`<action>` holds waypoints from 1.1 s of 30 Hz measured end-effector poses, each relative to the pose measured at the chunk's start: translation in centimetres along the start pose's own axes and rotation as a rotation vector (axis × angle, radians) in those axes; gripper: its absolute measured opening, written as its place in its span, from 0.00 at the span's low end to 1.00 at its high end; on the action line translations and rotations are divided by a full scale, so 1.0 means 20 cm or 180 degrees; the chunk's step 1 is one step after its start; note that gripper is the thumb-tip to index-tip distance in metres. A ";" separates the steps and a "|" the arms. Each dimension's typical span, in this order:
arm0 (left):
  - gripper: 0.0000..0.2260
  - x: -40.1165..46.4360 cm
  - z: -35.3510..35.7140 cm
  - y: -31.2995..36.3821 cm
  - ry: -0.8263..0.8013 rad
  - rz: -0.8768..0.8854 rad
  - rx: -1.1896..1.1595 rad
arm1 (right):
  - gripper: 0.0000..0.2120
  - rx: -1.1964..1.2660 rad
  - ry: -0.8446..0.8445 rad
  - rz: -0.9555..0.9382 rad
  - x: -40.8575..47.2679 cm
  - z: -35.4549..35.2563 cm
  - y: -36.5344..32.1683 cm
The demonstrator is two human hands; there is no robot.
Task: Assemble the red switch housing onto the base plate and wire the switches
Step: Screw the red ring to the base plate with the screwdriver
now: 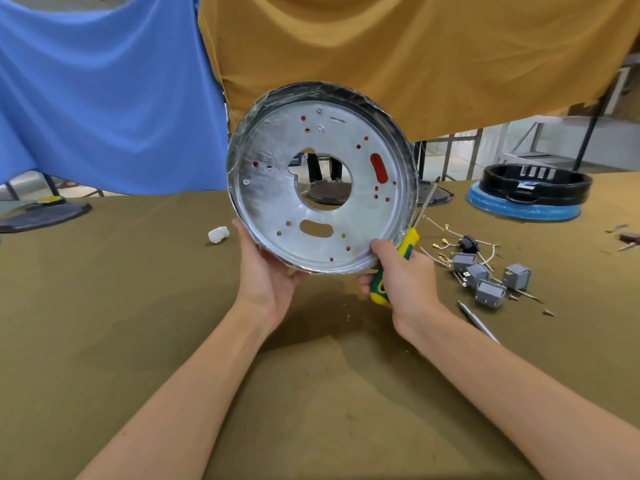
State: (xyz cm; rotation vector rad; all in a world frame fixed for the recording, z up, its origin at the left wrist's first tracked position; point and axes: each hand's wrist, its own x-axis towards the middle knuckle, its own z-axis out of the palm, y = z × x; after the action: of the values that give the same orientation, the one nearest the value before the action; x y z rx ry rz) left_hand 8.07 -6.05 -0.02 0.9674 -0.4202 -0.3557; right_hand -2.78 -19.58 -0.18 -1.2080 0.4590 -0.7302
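A table covered in olive-brown cloth (138,341) carries everything, with a blue cloth (104,98) and a mustard-yellow cloth (415,46) hung behind its far edge. Held upright above the table's middle is the round galvanised metal base plate (277,202), with a large centre hole; red shows through its slots and small holes. The left hand (266,275) cups its lower rim, fingers curled behind it. The right hand (405,278) pinches the rim with its thumb while its fingers wrap a yellow-and-green-handled screwdriver (403,249). Near the far right edge sits a black ring-shaped housing on a blue base (530,192). Right of the hands lie four grey switch blocks (490,292) and loose white wires with brass terminals (446,242).
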 end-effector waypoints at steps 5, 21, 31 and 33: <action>0.31 -0.02 -0.01 -0.02 -0.0146 -0.0131 -0.0272 | 0.04 0.0051 -0.0105 -0.0022 0.00 -0.01 -0.01; 0.24 -0.06 0.05 -0.12 0.0030 -0.0339 0.0438 | 0.05 0.0256 0.0146 0.0075 0.08 -0.03 0.04; 0.24 -0.06 0.04 -0.11 0.0696 -0.0259 0.0174 | 0.12 -0.0939 -0.0219 0.0371 0.03 -0.21 -0.14; 0.24 -0.07 0.05 -0.11 0.0753 -0.0235 0.0187 | 0.09 -0.1931 -0.0105 0.0119 0.04 -0.34 -0.22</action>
State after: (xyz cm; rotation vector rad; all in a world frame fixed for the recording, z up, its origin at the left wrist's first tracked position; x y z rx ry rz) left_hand 6.14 -7.13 -1.65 1.0707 -0.1807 -0.2926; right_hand -7.92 -25.43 1.90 -1.7683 0.7031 -0.5503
